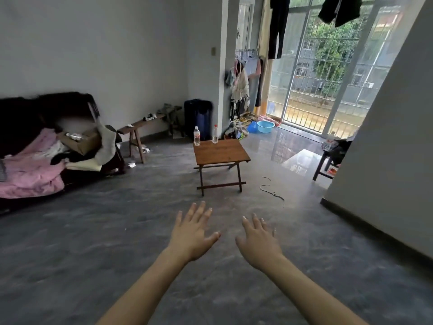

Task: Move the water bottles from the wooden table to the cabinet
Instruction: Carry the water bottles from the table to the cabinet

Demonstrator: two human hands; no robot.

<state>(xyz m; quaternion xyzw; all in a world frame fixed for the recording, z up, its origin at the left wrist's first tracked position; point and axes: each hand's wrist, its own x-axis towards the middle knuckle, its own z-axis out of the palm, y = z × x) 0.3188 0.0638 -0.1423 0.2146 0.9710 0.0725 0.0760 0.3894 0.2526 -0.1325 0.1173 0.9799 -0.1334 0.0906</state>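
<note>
While both my hands hover low in the frame over the grey floor [117, 242], my left hand [193, 233] and right hand [259, 242] spread flat and hold nothing; two water bottles [197, 136] [215, 134] stand upright, apart, on the far edge of the wooden worktop [222, 152] at centre frame.

Daylight enters through the barred balcony window [328, 66] at two o'clock and is the only evident light source. The glossy floor [288, 146] beneath it carries a pale glare and mirrors the bars. The room dims toward nine o'clock, where the sofa [28, 118] sinks into near black. Wide-angle distortion tilts the walls outward at the edges. A blurred patch sits above the sofa's clutter; focus is soft throughout.
</note>
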